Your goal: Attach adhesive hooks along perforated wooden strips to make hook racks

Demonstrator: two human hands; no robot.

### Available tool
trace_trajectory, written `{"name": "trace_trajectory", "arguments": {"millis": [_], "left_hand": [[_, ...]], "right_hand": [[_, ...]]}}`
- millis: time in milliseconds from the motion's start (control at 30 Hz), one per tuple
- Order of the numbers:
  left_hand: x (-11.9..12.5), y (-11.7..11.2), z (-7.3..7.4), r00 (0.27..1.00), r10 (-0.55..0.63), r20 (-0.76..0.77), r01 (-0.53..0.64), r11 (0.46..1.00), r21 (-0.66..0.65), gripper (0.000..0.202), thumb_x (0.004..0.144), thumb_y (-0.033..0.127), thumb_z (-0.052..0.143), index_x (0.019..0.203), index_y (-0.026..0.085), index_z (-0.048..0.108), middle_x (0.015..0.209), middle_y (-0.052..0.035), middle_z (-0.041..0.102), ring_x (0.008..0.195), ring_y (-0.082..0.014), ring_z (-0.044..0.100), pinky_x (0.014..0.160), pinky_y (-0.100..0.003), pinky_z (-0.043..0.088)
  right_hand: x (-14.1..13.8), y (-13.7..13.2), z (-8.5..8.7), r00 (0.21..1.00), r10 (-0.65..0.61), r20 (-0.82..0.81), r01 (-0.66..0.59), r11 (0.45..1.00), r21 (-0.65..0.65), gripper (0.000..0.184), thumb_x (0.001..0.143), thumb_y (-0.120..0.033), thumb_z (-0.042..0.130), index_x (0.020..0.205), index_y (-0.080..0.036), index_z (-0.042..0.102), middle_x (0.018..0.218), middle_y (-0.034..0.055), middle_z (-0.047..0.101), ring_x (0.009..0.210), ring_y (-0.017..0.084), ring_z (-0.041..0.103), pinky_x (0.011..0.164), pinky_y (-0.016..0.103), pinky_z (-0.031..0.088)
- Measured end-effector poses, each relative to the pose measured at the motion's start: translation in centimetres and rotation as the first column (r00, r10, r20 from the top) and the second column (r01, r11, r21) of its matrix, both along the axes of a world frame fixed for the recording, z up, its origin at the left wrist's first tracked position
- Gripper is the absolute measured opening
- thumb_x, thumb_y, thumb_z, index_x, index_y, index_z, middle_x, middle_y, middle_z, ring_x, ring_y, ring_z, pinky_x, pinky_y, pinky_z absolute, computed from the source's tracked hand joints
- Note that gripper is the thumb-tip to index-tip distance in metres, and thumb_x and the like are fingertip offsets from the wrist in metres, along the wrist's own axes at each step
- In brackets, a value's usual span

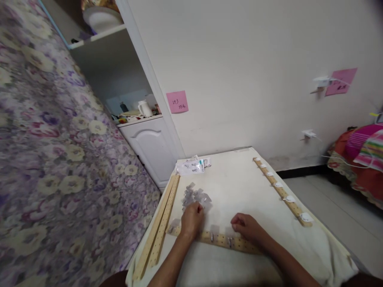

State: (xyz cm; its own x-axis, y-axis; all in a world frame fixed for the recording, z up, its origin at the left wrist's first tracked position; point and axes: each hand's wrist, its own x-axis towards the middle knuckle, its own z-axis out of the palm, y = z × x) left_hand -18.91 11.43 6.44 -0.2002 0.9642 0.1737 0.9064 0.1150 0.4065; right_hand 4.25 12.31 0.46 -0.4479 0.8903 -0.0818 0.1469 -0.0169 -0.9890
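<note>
My left hand (193, 219) is closed, its fingers curled at the near edge of a pile of small clear plastic packets (193, 195). Whatever it may hold is hidden. My right hand (247, 227) is also closed, above the right part of a wooden strip with holes (220, 238); I cannot make out anything in its fingers. That strip lies crosswise in front of me, partly covered by both hands. Small metal pieces with clear packets, such as the metal piece (212, 237), sit along it.
Two more wooden strips (164, 221) lie along the table's left side. At the right edge, another strip (283, 193) carries several white tags. A printed clear package (190, 167) rests at the back left of the cloth-covered table (230, 179). A floral curtain (74, 159) hangs left.
</note>
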Motion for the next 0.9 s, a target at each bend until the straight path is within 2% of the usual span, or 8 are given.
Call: {"name": "trace_trajectory", "arguments": {"millis": [133,267,500,633,733,833,900], "left_hand": [[2.7,-1.4,0.5,0.983,-0.100,0.154,0.094,0.995,0.042,0.014,0.077,0.019,0.046,0.066,0.019,0.055,0.066,0.0019,0.059,0.063,-0.0121,0.054,0.059,-0.021,0.036],[6.0,-3.5,1.1,0.944,-0.194,0.268,0.176,0.980,0.090,0.012,0.077,0.023,0.047,0.070,0.020,0.056,0.069,0.0024,0.059,0.065,-0.0120,0.054,0.060,-0.021,0.038],[10.3,-6.4,1.4,0.899,-0.260,0.353,0.230,0.965,0.125,0.012,0.077,0.019,0.047,0.071,0.020,0.056,0.073,0.0011,0.058,0.066,-0.0126,0.053,0.062,-0.023,0.038],[10.2,-6.7,1.6,0.874,-0.292,0.388,0.256,0.956,0.141,0.017,0.083,0.026,0.046,0.077,0.020,0.060,0.077,-0.0002,0.060,0.070,-0.0139,0.055,0.065,-0.024,0.039],[8.5,-6.9,1.6,0.881,-0.247,0.404,0.190,0.966,0.176,0.023,0.088,0.033,0.041,0.085,0.021,0.061,0.080,-0.0013,0.063,0.075,-0.0158,0.057,0.068,-0.026,0.041],[6.8,-7.6,0.9,0.898,-0.171,0.405,0.123,0.982,0.142,0.023,0.087,0.034,0.041,0.090,0.021,0.060,0.076,-0.0010,0.064,0.071,-0.0169,0.058,0.066,-0.026,0.041],[6.3,-8.4,-0.1,0.910,-0.140,0.390,0.112,0.989,0.093,0.024,0.086,0.033,0.041,0.092,0.020,0.060,0.077,-0.0017,0.066,0.071,-0.0177,0.059,0.065,-0.027,0.042]], "right_hand": [[-0.1,-0.1,0.8,0.997,-0.054,-0.062,0.052,0.998,-0.026,0.013,0.069,-0.024,0.056,0.077,-0.014,0.059,0.060,-0.0027,0.054,0.051,0.009,0.048,0.048,0.021,0.037],[0.4,0.1,1.9,0.988,-0.111,-0.105,0.106,0.993,-0.055,0.025,0.071,-0.035,0.059,0.085,-0.014,0.060,0.063,-0.0019,0.055,0.052,0.010,0.048,0.045,0.021,0.034],[2.0,0.2,2.7,0.972,-0.129,-0.195,0.129,0.992,-0.012,0.024,0.071,-0.038,0.063,0.074,-0.016,0.058,0.055,-0.0054,0.048,0.047,0.007,0.037,0.044,0.020,0.026],[2.9,0.1,2.7,0.974,-0.149,-0.172,0.148,0.989,-0.019,0.023,0.070,-0.039,0.062,0.070,-0.016,0.056,0.051,-0.0068,0.044,0.044,0.006,0.033,0.043,0.021,0.025],[3.7,0.2,2.9,0.978,-0.173,-0.115,0.173,0.985,-0.006,0.026,0.071,-0.041,0.060,0.072,-0.016,0.058,0.054,-0.0055,0.047,0.045,0.007,0.034,0.044,0.021,0.026],[4.2,0.6,2.8,0.983,-0.166,-0.075,0.168,0.986,0.019,0.027,0.071,-0.043,0.059,0.071,-0.016,0.058,0.053,-0.0048,0.047,0.047,0.008,0.036,0.046,0.022,0.028],[4.3,0.7,2.6,0.985,-0.165,-0.059,0.167,0.985,0.039,0.027,0.072,-0.043,0.057,0.071,-0.016,0.058,0.053,-0.0046,0.047,0.048,0.009,0.037,0.047,0.022,0.029]]}}
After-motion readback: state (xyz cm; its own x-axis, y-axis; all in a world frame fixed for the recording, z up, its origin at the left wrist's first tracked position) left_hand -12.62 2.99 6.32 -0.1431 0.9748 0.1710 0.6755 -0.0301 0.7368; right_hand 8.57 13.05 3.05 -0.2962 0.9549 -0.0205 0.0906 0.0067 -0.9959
